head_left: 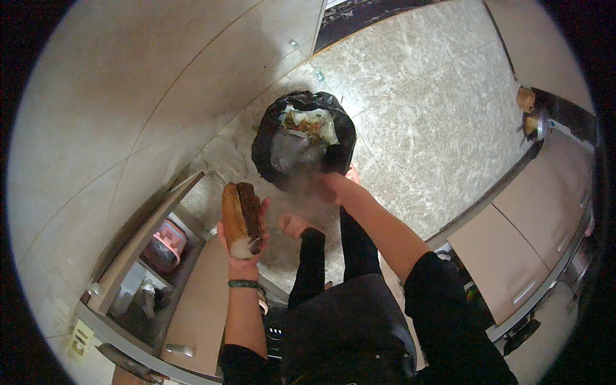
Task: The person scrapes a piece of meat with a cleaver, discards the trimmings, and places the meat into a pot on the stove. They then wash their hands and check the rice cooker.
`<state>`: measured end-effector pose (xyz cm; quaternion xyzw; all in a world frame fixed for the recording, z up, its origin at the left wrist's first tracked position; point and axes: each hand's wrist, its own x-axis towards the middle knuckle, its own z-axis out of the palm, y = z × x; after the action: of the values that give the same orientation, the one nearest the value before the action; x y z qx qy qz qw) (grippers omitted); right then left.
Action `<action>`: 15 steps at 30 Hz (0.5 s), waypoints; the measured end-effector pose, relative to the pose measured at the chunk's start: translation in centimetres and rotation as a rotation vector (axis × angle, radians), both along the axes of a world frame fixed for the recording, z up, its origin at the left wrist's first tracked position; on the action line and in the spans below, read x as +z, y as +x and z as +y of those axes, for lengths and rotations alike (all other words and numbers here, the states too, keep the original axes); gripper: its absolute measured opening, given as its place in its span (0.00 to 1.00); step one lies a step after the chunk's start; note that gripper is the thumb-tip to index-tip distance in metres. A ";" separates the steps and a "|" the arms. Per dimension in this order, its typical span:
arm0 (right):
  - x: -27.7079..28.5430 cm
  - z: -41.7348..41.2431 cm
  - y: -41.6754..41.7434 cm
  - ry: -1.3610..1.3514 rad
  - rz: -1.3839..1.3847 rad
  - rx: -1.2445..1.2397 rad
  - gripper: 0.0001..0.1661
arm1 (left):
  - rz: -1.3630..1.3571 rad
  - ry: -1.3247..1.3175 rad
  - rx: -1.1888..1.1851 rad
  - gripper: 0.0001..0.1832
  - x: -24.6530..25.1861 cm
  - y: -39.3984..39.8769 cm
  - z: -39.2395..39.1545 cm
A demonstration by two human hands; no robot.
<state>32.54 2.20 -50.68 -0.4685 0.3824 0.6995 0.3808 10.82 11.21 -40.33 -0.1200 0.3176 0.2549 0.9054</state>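
Note:
My left hand (243, 264) grips a long, thick brown piece (236, 216), yellowish brown on one side, dark on the other, with a pale end towards my wrist. It looks like a vegetable or root; its exact kind cannot be told. A green bangle is round that wrist. My right hand (330, 186), blurred, is at the near rim of a waste bin with a black plastic bag (262, 149); its fingers are partly hidden. Inside the bag lie crumpled pale paper or film (327, 126) and food scraps. Haze blurs the bin's near side.
The bin stands on the marbled tile floor (428, 110), close to a tiled wall (134, 96). An open cabinet at the left holds a pink plastic basket (172, 239). Closed cabinet doors (500, 255) line the right side. My feet and black-clad legs are below the bin.

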 end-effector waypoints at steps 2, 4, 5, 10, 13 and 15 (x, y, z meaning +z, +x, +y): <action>0.2 -0.5 0.0 0.039 -0.017 0.078 0.14 | 0.050 0.004 0.003 0.41 0.0 -0.2 -0.1; -0.7 -1.6 -0.1 0.042 0.050 0.107 0.14 | 0.109 0.006 0.002 0.41 -0.1 -0.3 -0.4; -1.5 -2.3 -0.2 0.025 0.109 0.110 0.14 | 0.121 0.000 0.001 0.40 -0.3 -0.4 -0.5; -1.7 -4.0 -0.5 0.037 0.162 0.153 0.14 | 0.006 -0.027 0.006 0.40 -0.9 -1.0 -1.2; -1.0 -4.8 0.2 0.012 0.294 0.138 0.14 | 0.037 -0.026 0.014 0.40 -0.8 -1.2 -1.5; -0.5 -5.5 0.3 0.073 0.307 0.111 0.14 | 0.014 -0.026 -0.001 0.41 -0.6 -1.3 -1.5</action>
<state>32.83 -3.28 -51.18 -0.3625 0.3840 0.7962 0.2952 9.51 9.70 -40.93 -0.1296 0.3274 0.2512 0.9016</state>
